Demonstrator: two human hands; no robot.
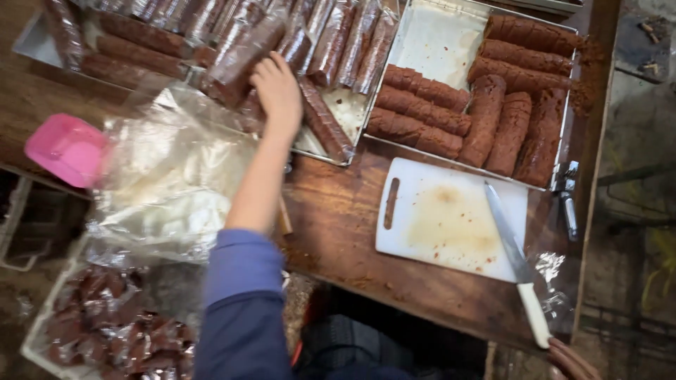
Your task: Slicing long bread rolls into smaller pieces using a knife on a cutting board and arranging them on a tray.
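Plastic-wrapped brown roll (pixel 243 60), upper middle: left hand (pixel 278 91) fingers grip it; lift gently, keeping the wrap intact. Right hand (pixel 572 362) fingers: cannot tell.

The wrapped rolls (pixel 232 53) under the left hand (pixel 276 91) shine in glossy clear plastic film; the bare rolls (pixel 486 116) look matt and crumbly — rough brown. Both metal trays (pixel 429 42) are dull silver. The cutting board (pixel 451 218) is smooth white plastic, stained. The knife (pixel 517 264) has a polished steel blade and pale plastic handle. The tabletop (pixel 338 211) is worn wood — the loose bags (pixel 169 183) crinkly and shiny.
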